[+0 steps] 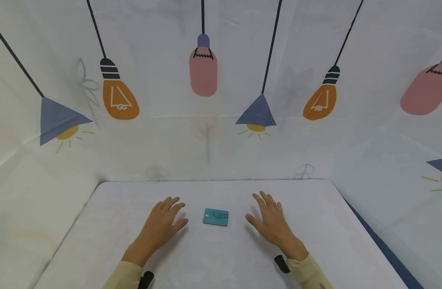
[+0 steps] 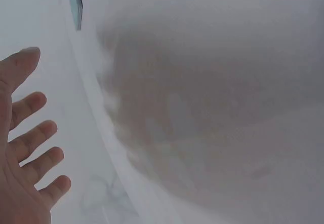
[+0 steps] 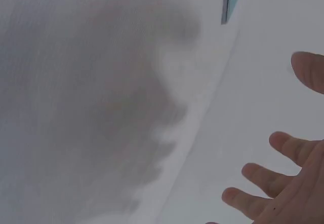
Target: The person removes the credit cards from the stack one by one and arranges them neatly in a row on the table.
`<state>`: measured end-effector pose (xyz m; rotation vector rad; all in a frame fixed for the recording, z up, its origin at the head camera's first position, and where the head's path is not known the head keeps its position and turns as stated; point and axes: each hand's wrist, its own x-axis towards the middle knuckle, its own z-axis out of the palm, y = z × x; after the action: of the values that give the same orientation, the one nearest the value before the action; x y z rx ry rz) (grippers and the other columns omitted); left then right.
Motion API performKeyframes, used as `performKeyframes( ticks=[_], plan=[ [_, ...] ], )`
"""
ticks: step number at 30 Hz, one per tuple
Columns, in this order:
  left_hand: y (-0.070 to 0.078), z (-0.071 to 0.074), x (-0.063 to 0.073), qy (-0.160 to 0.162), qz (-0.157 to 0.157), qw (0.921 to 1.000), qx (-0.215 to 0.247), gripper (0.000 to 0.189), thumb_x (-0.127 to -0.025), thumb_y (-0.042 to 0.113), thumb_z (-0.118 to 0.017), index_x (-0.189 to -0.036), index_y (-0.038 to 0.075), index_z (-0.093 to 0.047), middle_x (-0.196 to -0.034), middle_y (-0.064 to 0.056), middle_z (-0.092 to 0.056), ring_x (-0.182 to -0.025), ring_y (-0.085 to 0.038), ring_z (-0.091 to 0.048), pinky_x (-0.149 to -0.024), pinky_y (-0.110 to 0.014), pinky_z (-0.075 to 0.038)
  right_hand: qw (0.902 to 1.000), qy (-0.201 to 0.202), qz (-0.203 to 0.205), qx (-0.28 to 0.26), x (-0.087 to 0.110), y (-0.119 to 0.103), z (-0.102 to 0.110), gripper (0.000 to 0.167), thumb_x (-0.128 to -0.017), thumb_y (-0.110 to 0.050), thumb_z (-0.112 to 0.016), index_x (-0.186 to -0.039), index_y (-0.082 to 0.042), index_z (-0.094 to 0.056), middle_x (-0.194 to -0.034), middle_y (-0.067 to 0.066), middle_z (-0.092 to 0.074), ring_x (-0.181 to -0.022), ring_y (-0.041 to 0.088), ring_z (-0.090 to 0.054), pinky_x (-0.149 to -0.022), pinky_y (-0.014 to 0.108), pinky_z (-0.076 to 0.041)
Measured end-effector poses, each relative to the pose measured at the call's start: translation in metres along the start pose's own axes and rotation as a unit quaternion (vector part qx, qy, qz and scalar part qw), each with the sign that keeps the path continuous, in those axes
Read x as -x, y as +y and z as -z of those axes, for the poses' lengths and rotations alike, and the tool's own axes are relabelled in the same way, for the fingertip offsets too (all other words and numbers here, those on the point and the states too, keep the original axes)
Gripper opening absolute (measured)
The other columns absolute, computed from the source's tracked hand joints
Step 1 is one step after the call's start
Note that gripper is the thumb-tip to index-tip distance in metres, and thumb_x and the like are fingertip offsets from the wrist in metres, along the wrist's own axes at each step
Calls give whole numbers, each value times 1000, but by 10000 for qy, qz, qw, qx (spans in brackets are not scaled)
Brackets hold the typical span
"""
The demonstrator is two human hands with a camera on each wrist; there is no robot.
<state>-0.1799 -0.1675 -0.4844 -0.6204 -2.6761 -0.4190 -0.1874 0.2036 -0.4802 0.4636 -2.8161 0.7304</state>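
A teal card [image 1: 215, 217] with dark lettering and a small chip-like square lies flat on the white table between the two hands. To its left, my left hand [image 1: 161, 222] hovers over the table with spread, relaxed fingers, holding nothing. My right hand [image 1: 270, 222] hovers on the other side of the card, its fingers likewise apart and bare. The left wrist view catches an edge of the card [image 2: 75, 5] at the top, beyond the thumb of the left hand [image 2: 28, 143]. In the right wrist view the card [image 3: 232, 0] shows beyond the right hand [image 3: 283, 168].
The white table [image 1: 221, 265] ends at a white cloth wall [image 1: 163, 148] printed with hanging lamps and bulbs. Cloth also closes in the left and right sides. A dark blue strip [image 1: 380, 245] runs along the table's right edge. Both hands cast soft shadows on the tabletop.
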Motion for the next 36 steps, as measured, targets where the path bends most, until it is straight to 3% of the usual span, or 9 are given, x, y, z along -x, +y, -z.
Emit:
performKeyframes(
  ticks=[6,11,26,36],
  plan=[
    [7,-13,-18,-443,-542,9975,128,52,-89,39,-79,-128,8,-65,-138,-16,-59,-130,-41,-51,-108,-57,-40,9998,-150,122,-57,-5,-7,-10,74,-93,-48,-70,-151,-10,-45,-158,22,-36,-146,48,-28,-112,75,-18],
    [14,-20,-33,-744,-724,9944,179,53,-89,40,-78,-129,7,-65,-136,-17,-59,-128,-39,-52,-107,-56,-42,9994,-274,212,47,-10,-16,-20,72,-90,-47,-74,-147,-11,-50,-155,20,-40,-144,46,-32,-112,73,-23],
    [22,-27,-56,-1794,-469,9826,109,55,-87,42,-79,-130,10,-65,-136,-14,-60,-130,-35,-51,-107,-55,-41,9906,-1156,400,616,-30,-38,-46,69,-90,-53,-73,-141,-10,-57,-154,21,-41,-144,48,-32,-113,72,-24],
    [20,-32,-61,-2167,-305,9758,29,54,-88,46,-77,-132,16,-65,-140,-10,-58,-134,-31,-48,-112,-53,-37,9883,-1250,394,784,-36,-35,-53,65,-88,-54,-74,-136,-12,-61,-152,18,-44,-143,47,-35,-112,72,-25]
  ],
)
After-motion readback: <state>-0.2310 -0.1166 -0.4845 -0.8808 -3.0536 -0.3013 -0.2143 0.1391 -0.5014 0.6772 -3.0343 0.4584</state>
